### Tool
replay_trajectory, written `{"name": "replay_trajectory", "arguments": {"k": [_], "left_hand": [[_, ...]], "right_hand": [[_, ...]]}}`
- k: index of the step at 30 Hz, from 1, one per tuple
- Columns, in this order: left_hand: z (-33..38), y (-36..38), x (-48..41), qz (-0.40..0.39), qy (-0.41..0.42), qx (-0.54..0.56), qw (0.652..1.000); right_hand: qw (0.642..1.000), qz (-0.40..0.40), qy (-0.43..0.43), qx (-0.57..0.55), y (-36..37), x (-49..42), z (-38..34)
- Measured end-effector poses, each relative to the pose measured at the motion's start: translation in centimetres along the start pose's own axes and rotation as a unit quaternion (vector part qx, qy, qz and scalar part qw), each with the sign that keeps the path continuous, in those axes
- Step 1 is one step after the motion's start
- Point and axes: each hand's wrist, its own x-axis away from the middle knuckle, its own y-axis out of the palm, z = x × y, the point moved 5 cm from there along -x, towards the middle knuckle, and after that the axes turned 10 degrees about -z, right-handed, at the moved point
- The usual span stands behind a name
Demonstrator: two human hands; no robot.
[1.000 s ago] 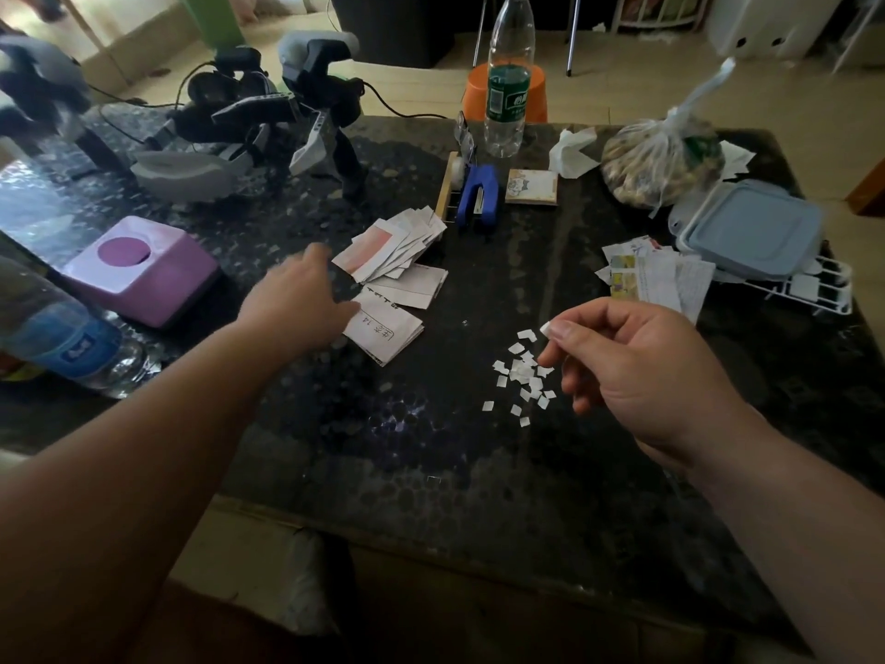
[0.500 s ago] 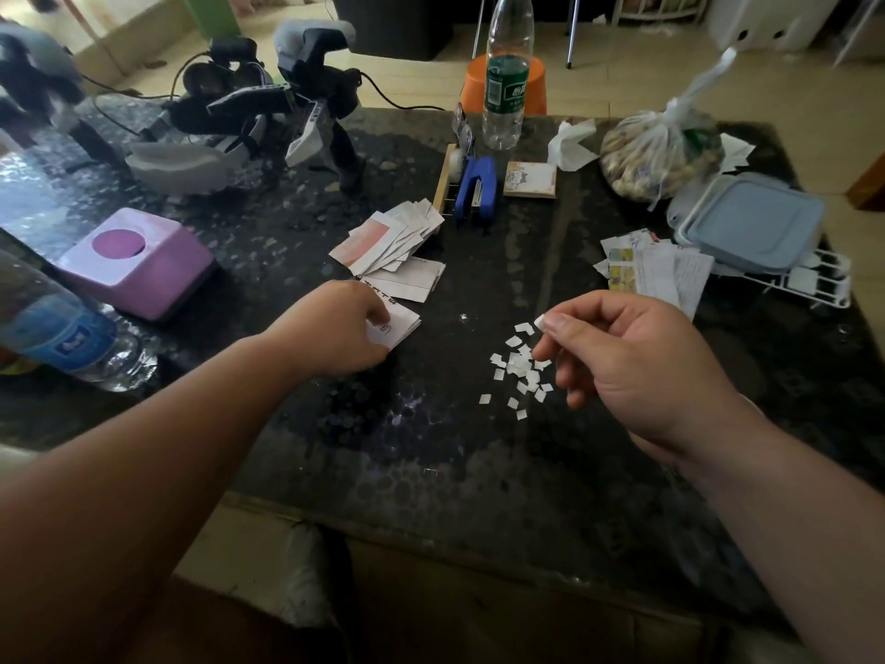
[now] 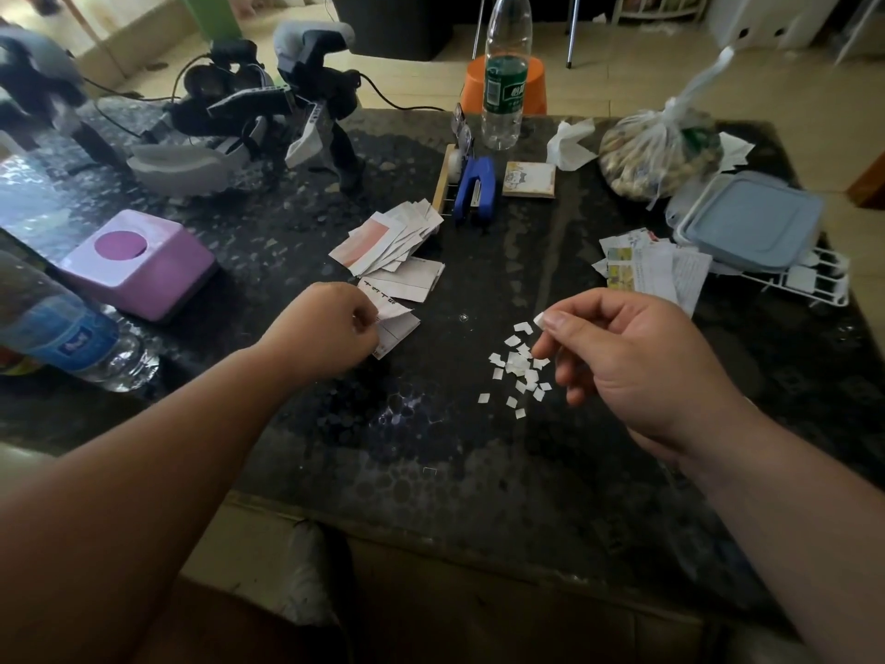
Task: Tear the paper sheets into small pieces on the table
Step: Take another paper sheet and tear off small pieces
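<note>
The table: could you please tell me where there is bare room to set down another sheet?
Bare: the table strip along the near edge, below the torn pieces; the lane from the blue stapler to them, between left paper stack and right paper stack. Crowded: the far edge, by the lidded container, around the left grip holding a folded sheet.

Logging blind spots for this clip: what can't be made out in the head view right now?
All in the head view.
- Left hand: fingertips hidden behind its knuckles, so how many layers of the paper sheet its grip takes is unclear.
- Right hand: white speck at the fingertips, too small to tell scrap from nail.
- Writing on the sheet: too small to read.
- Blue-labelled bottle: cut off by the left edge.
</note>
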Motion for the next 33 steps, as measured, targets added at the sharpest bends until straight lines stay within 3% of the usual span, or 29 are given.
{"name": "replay_trajectory", "arguments": {"k": [4,6,8,10,11,13,16,21,23,28,31,33], "left_hand": [[2.2,-4.7,1.9,0.095,-0.026,0.073,0.992],[3.9,-7.4,3.6,0.112,-0.055,0.173,0.977],[5.5,-7.0,5.2,0.029,-0.063,0.358,0.931],[7.6,-3.6,7.0,-0.125,-0.067,0.476,0.868],[8.3,-1.5,7.7,-0.181,-0.084,0.488,0.850],[8.2,1.8,7.9,-0.210,-0.130,0.446,0.860],[6.3,3.5,6.1,-0.138,-0.161,0.365,0.907],[3.4,2.0,4.4,-0.004,-0.184,0.322,0.929],[2.7,1.7,4.0,0.009,-0.212,0.362,0.908],[2.9,2.6,3.2,-0.047,-0.234,0.571,0.785],[2.7,2.2,3.4,-0.065,-0.207,0.617,0.756],[2.6,1.7,4.4,-0.118,-0.176,0.615,0.760]], "right_hand": [[1.000,0.001,-0.008,-0.009,-0.1,0.0,-0.2],[1.000,0.001,-0.010,-0.014,-0.3,0.1,-0.3],[1.000,0.002,-0.013,-0.021,-0.5,0.2,-0.5],[1.000,0.003,-0.015,-0.025,-0.5,0.4,-0.7],[1.000,0.003,-0.016,-0.025,-0.6,0.4,-0.8],[1.000,0.006,-0.018,-0.025,-0.5,0.6,-1.1],[0.999,0.008,-0.022,-0.023,-0.4,1.1,-1.2],[1.000,-0.002,-0.026,0.011,-0.4,1.7,-0.8],[0.999,-0.011,-0.020,0.029,-0.2,1.8,-0.7],[0.990,-0.106,0.040,0.081,1.8,1.6,-0.1],[0.944,-0.246,0.128,0.180,5.1,1.9,2.4],[0.895,-0.302,0.159,0.288,6.5,2.3,4.1]]}}
